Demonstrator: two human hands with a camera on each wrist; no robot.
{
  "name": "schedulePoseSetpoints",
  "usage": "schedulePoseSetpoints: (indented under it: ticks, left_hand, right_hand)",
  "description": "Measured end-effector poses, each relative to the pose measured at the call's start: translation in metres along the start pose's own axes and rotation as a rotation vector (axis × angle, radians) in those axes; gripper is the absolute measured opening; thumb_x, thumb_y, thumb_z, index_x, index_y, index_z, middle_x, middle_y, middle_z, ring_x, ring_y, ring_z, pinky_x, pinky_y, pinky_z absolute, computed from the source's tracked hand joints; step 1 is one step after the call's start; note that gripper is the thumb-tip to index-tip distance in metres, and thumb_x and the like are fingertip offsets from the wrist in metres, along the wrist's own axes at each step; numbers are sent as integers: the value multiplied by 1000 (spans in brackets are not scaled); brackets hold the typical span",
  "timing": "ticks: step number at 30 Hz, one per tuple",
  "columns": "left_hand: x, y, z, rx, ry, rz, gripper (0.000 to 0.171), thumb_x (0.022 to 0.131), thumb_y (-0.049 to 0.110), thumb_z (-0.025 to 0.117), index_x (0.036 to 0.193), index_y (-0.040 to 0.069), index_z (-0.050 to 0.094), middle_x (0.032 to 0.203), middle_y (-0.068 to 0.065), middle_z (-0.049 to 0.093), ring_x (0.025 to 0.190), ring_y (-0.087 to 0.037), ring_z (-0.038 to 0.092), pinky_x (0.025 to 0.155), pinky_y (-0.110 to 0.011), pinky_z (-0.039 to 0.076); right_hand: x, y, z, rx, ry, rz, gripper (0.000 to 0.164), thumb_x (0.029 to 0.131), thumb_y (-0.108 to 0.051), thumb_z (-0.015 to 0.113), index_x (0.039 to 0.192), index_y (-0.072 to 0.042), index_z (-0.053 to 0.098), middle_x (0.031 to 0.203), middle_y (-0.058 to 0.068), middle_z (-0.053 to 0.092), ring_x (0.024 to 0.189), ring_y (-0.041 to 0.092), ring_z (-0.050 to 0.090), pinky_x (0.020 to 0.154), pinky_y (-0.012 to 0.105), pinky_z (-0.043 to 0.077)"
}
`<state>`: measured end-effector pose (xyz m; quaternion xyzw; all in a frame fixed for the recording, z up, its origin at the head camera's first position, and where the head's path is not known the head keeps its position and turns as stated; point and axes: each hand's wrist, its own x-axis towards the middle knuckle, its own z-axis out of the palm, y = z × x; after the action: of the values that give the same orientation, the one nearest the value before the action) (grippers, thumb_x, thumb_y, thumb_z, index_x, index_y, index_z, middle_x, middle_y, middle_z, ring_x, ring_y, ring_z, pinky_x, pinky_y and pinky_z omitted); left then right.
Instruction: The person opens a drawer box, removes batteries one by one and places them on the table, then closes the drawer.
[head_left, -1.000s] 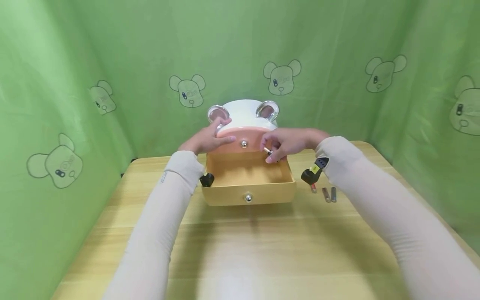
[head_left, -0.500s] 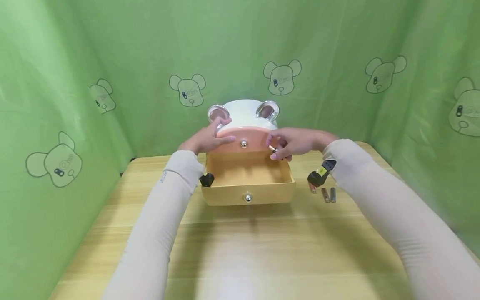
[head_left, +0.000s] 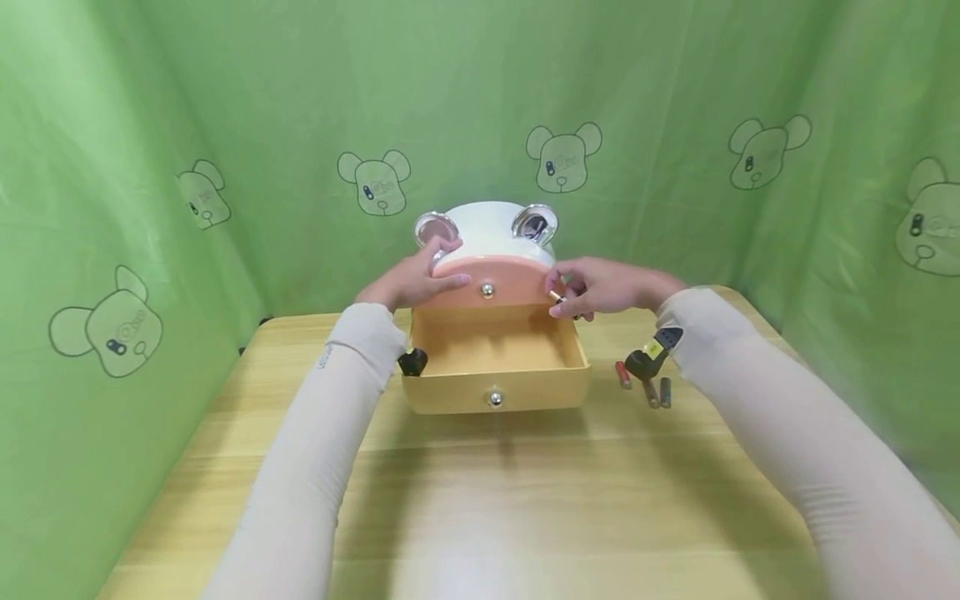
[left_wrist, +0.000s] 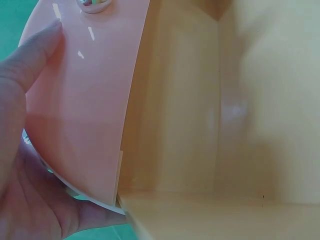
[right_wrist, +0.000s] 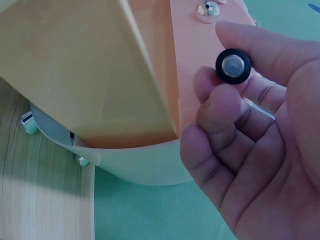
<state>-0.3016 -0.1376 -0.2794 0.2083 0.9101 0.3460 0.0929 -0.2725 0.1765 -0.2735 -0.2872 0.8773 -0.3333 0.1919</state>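
Cylinder [right_wrist: 233, 66] held beside pink front [head_left: 519, 275]

I see the right hand [head_left: 597, 286] pinching the black-ringed cylinder near the pink front's right end; the left hand [head_left: 411, 280] lies spread against the cabinet [head_left: 486, 231], thumb on that front.

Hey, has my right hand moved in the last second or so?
Yes. In the head view, your right hand has shifted rightward, farther from the silver knob on the pink front.
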Motion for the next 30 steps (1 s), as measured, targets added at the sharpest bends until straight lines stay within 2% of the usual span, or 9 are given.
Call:
schedulePoseSetpoints:
  ticks: [10,16,25,30]
  left_hand:
    - [2,2,-1,-1,-3,16,71,86,60,63,144,34,30,158,9,23,140,-33,29,110,-60,25]
    - [3,1,0,3,1,22,71,86,60,62,144,34,30,158,12,23,140,-32,29,110,-59,25]
    - [2,1,0,-6,-2,14,72,87,58,63,145,33,29,158,10,23,139,-33,30,110,-60,25]
    - [1,1,0,-12,0,21,72,87,57,63,145,32,29,158,9,24,139,-33,31,110,-59,25]
  right_hand:
    - [-6,13,-1,33,30,11,33,91,-18,68,116,-4,52,75,12,59,63,22,54,60,32,50]
    - [-11,18,-3,45,44,33,31,95,-18,63,117,0,52,75,12,59,62,20,53,60,31,50]
    - [-13,32,-4,53,41,58,28,97,-22,60,118,-4,52,72,11,58,61,19,53,62,31,49]
    - [-14,37,-3,51,48,78,26,98,-19,59,117,-3,50,73,11,58,62,20,53,62,32,48]
